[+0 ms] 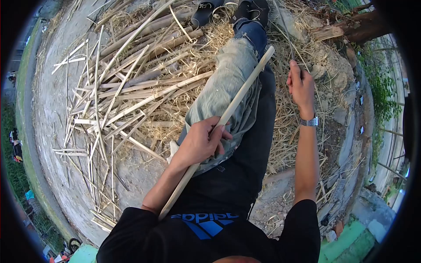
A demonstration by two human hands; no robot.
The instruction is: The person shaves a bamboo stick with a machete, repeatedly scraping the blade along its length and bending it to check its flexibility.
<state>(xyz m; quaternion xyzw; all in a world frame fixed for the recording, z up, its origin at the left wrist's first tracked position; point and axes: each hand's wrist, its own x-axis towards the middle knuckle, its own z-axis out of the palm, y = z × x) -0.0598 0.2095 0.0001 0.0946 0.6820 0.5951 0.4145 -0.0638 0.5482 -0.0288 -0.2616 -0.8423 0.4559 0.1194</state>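
Note:
A long pale strip of split wood or bamboo (239, 96) slants across my lap, from beside my left arm up past my knee. My left hand (202, 141) is wrapped round its lower part. Under the strip, a grey-green cloth (222, 76) covers my leg. My right hand (301, 85) is raised to the right of the strip, apart from it, with its fingers curled round a thin dark tool (292, 53) that points up and away. Most of that tool is hidden or too thin to make out.
Split strips (127, 94) and curly shavings (162, 131) lie in a heap on the ground to the left. Thicker poles (164, 45) rest at the top. A brown log (351, 30) and a dirt mound (334, 68) are at the upper right.

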